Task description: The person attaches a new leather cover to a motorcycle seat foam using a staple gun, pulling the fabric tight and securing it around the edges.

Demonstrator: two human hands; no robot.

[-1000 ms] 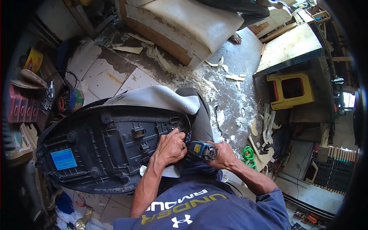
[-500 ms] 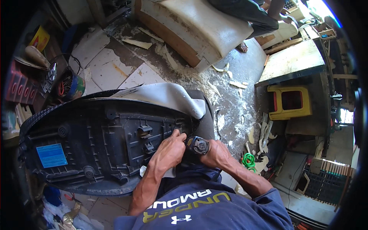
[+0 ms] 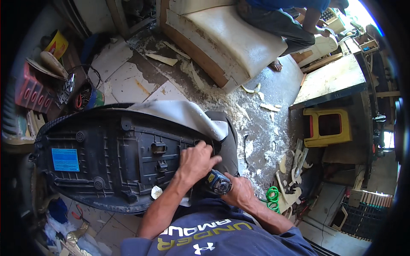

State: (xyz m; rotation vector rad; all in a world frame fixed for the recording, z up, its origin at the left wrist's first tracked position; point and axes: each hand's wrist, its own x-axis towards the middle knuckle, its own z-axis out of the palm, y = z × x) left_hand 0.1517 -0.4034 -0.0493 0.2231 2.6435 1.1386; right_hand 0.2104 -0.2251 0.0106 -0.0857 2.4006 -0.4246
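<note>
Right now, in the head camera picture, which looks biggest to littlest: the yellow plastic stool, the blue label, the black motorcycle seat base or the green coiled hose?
1. black motorcycle seat base, also nearer the camera than the stool
2. yellow plastic stool
3. blue label and green coiled hose: too close to rank

The floor [image 3: 121, 76] is part pale tile, part grey. Cream offcuts [image 3: 162, 59] and white crumbs [image 3: 259, 147] litter it, the offcuts clustering toward its right edge.
</note>
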